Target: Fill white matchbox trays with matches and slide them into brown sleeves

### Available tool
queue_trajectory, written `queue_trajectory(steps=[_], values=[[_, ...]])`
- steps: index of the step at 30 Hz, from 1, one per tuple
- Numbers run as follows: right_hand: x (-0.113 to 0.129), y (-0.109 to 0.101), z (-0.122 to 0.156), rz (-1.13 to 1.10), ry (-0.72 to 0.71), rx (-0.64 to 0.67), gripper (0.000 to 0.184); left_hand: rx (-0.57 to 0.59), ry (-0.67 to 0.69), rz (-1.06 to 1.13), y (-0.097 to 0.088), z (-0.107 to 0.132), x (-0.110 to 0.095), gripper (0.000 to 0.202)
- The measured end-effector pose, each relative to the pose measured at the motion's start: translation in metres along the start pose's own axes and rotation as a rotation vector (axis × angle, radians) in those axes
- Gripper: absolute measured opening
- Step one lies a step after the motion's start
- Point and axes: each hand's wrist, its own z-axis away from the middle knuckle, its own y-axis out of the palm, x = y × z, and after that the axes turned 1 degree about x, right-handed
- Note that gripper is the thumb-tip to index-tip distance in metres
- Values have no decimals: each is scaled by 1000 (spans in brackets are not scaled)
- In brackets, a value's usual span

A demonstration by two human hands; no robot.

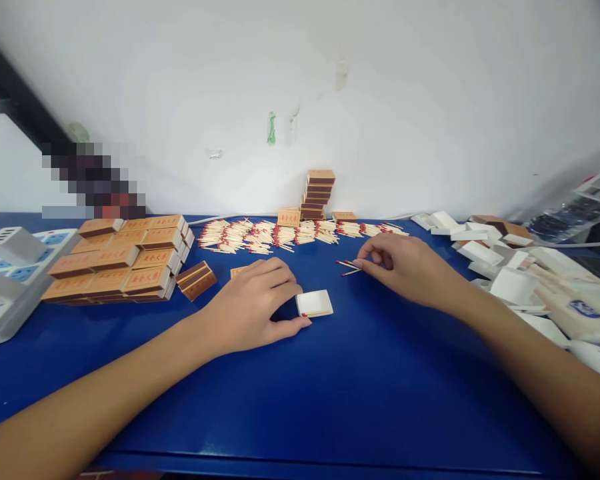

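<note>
My left hand point(253, 300) rests on the blue table point(300, 400), fingers curled around the left end of a small white matchbox tray point(315, 303) that holds a few matches. My right hand point(403, 267) lies to the right of it, fingertips pinched on a few red-tipped matches point(349, 267) that stick out to the left just above the table. A long row of loose matches point(300, 235) runs along the back of the table, beyond both hands.
Stacked brown matchboxes point(125, 257) sit at the left, with two loose ones point(197, 280) beside them. A short tower of boxes point(317, 193) stands by the wall. White empty trays point(485, 250) pile up at the right. A white power strip point(10, 267) lies far left.
</note>
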Motion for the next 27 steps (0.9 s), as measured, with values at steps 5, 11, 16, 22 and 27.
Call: queue_trajectory(steps=[5,11,16,22,27], values=[[-3,3,0,-65,-51,103,29,13,-1,4,0,1,2,28],[-1,7,1,-100,-20,154,34,10,-2,2,0,1,2,29],[1,17,-1,-97,-3,61,30,3,10,7,1,0,0,29],[-2,20,-2,-74,-64,-16,27,-6,19,9,1,-1,0,27],[-5,20,-2,-82,-80,30,27,2,16,11,1,0,1,28]])
